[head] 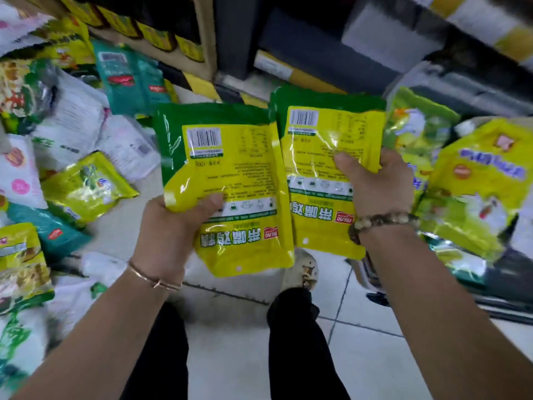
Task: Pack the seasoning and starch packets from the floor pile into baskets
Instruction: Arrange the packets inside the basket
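Two yellow-green packets are held side by side above the tiled floor (360, 356), one packet (230, 180) gripped by the left hand (170, 229), the other packet (323, 157) by the right hand (375, 183).

Pale tiled floor (227, 356), cardboard box (207, 39), blurred grey shelving (317, 53), perhaps metal

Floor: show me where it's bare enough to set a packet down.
Bare tiles lie between the right leg and right forearm; a narrow strip edges the left pile. Both pile and right heap are crowded.
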Demonstrator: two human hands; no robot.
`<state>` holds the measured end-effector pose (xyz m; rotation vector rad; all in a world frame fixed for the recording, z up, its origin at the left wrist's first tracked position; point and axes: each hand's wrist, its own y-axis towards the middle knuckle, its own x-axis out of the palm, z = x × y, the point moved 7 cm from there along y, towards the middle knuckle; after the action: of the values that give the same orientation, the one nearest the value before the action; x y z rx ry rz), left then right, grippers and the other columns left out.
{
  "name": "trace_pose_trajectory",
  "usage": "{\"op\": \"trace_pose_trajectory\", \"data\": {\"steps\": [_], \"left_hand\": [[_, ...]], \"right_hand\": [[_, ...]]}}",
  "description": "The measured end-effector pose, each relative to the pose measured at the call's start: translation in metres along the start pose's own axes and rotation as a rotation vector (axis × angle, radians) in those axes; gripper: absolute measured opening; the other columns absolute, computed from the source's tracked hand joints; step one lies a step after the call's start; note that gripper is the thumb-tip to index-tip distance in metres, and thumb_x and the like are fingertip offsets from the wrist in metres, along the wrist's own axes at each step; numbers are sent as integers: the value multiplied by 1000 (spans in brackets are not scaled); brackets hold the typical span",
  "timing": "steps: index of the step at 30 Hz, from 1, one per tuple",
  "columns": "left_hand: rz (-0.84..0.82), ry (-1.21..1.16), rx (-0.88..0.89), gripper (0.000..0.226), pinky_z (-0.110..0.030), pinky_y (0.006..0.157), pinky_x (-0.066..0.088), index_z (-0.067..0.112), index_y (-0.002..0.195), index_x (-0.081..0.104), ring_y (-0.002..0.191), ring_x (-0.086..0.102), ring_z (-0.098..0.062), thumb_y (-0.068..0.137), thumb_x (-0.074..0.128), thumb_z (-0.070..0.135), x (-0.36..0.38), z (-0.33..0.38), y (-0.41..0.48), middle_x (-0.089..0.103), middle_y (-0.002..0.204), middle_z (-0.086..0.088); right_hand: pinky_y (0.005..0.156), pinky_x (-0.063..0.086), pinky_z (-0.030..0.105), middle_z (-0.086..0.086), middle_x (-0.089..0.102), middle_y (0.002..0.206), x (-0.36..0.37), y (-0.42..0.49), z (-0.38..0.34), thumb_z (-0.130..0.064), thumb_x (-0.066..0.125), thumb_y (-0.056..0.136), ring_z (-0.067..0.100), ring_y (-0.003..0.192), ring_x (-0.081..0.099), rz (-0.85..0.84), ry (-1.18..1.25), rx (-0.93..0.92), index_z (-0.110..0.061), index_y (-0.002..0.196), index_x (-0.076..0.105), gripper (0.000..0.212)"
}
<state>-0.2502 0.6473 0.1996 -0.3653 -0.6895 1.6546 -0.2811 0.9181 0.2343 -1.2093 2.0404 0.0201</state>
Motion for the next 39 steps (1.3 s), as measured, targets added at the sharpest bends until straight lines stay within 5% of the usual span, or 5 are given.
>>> {"op": "trace_pose_trajectory", "data": {"steps": [6,17,21,27,39], "left_hand": [[-71,177,75,20,-23,57,55,22,68,71,60,66,-2,80,70,7,126,-10,-28,70,63,15],[-189,599,258,21,-11,65,46,22,93,60,66,57,16,79,75,25,270,-49,-32,60,77,20],[-41,761,264,81,-19,87,48,9,141,35,97,58,5,74,79,19,261,-70,-34,60,107,7],[-193,1358,804,97,-51,111,16,22,146,19,139,15,-37,68,57,65,303,-62,-43,18,152,-24],[-577,1765,524,113,-45,109,-20,22,128,-43,128,-42,-14,76,43,74,335,-110,-22,-54,131,3]], "right_hand": [[100,37,34,10,48,139,-139,22,71,-37,72,79,26,129,44,177,-34,189,-3,136,46,70],[67,46,37,18,64,80,-272,54,157,-29,72,79,36,74,57,364,-40,233,-2,80,60,29],[65,45,18,-4,59,85,-254,54,179,-25,75,77,13,72,56,345,-44,242,-9,110,57,41],[107,20,58,25,27,148,-207,39,156,-54,48,84,41,135,28,241,-546,-190,-10,143,28,77],[109,5,57,12,28,150,-147,40,160,-45,36,92,34,138,18,130,-854,-349,-25,144,24,58]]}}
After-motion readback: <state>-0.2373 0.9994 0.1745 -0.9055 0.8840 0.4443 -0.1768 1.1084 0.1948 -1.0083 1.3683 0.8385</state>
